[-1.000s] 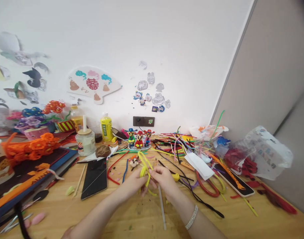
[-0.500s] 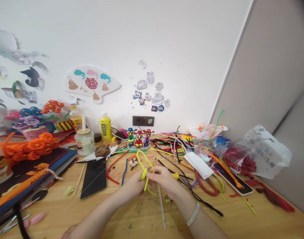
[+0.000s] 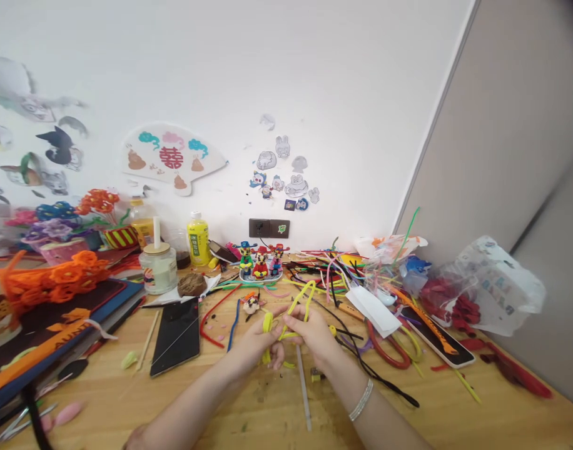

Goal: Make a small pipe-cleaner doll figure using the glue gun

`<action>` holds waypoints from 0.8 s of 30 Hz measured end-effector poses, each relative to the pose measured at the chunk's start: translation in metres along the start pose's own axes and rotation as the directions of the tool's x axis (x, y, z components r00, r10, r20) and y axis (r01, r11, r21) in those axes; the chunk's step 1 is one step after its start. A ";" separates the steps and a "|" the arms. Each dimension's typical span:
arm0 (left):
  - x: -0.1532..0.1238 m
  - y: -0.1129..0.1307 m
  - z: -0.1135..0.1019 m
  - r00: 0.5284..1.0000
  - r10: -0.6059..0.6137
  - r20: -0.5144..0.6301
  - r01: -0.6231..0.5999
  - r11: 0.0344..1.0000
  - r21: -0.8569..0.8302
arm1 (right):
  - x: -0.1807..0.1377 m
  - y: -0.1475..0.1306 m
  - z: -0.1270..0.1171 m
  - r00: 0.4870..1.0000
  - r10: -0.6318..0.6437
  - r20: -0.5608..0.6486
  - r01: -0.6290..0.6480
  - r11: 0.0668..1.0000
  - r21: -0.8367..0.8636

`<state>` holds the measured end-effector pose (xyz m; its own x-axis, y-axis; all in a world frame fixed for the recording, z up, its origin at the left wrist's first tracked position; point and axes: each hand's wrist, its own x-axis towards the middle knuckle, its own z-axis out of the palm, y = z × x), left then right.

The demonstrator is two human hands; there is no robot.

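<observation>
Both my hands meet above the middle of the table, working on a yellow pipe cleaner [image 3: 308,295]. My left hand [image 3: 257,342] is closed around its wound, thicker part, which shows beside the thumb. With fingers pinched, my right hand [image 3: 311,331] grips the strand near a bent loop that sticks up and to the right. The fingertips partly cover where the strands cross. Just beyond my left hand lies a small pale figure head [image 3: 251,304]. A thin pale strip [image 3: 304,390] rests on the wood below my hands.
Three small figures [image 3: 261,262] stand at the back. Loose pipe cleaners [image 3: 314,265] crowd the back right, near red-handled scissors [image 3: 390,356] and a plastic bag [image 3: 493,281]. At left are a black tablet [image 3: 176,337], a candle jar [image 3: 159,269] and orange pipe-cleaner flowers [image 3: 56,278].
The yellow loop, upright above both hands before, now leans to the right over my right hand. My fingers have shifted along the strand, and the wound part shows at my left hand.
</observation>
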<state>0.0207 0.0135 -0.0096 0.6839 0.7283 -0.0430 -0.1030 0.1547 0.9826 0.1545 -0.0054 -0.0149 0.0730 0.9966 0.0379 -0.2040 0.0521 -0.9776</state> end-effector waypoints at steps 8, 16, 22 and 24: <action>0.001 -0.005 0.003 0.998 0.039 -0.050 -0.032 0.990 0.140 | 0.002 0.004 0.004 0.992 -0.099 -0.085 0.089 0.990 -0.111; 0.004 -0.004 -0.003 0.998 0.052 -0.020 -0.050 0.995 0.088 | 0.002 -0.004 -0.004 0.989 -0.143 0.030 0.144 0.990 0.000; -0.002 -0.004 0.005 0.995 -0.017 0.100 -0.003 0.980 0.199 | 0.007 -0.007 -0.011 0.911 -0.298 -0.284 0.320 0.947 0.033; -0.004 -0.008 0.010 0.990 -0.036 0.138 0.000 0.967 0.254 | 0.008 -0.006 -0.012 0.876 -0.310 -0.370 0.345 0.938 0.031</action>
<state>0.0264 0.0026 -0.0156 0.7801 0.6235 -0.0528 0.0835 -0.0200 0.9963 0.1680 0.0018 -0.0115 0.4885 0.8330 0.2596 -0.1962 0.3948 -0.8976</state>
